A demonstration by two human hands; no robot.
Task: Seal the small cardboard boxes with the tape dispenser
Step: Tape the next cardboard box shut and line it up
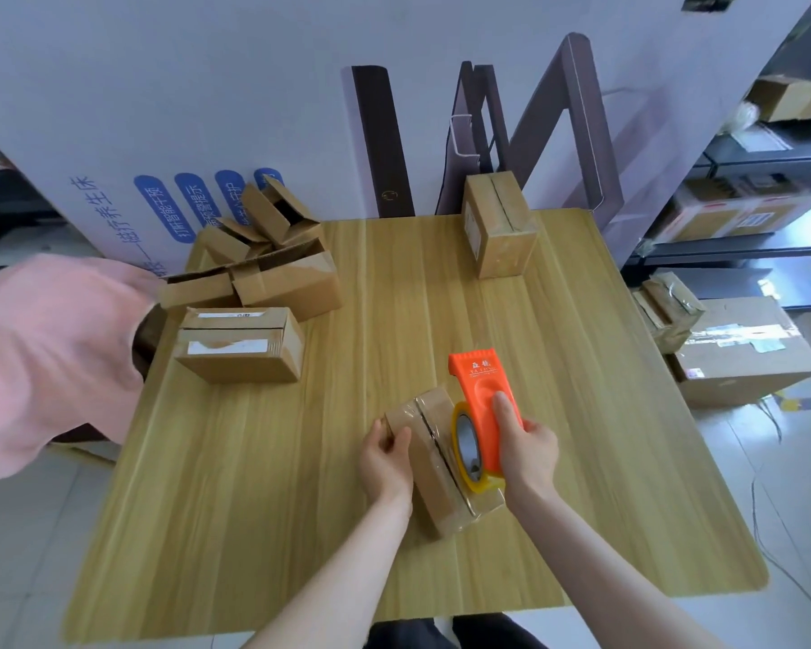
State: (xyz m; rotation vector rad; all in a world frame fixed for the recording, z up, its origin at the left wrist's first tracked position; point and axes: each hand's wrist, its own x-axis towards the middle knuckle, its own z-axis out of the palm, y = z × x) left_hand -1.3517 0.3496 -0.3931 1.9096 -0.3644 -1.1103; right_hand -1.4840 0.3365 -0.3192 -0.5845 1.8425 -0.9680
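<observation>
A person tapes a small box (434,466) near the desk's (254,531) front edge.
Left hand (387,454) grips the box; right hand (527,445) clamps the orange tape dispenser (485,409) on its seam. Best to pull steadily, pressing down.

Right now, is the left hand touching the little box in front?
Touching. The head view shows the left hand gripping the left edge of the small box, fingers curled over it.

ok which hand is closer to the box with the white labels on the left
Left. The left hand holds the box being taped, right of the labelled box; the right hand grips the orange tape dispenser farther right.
</observation>
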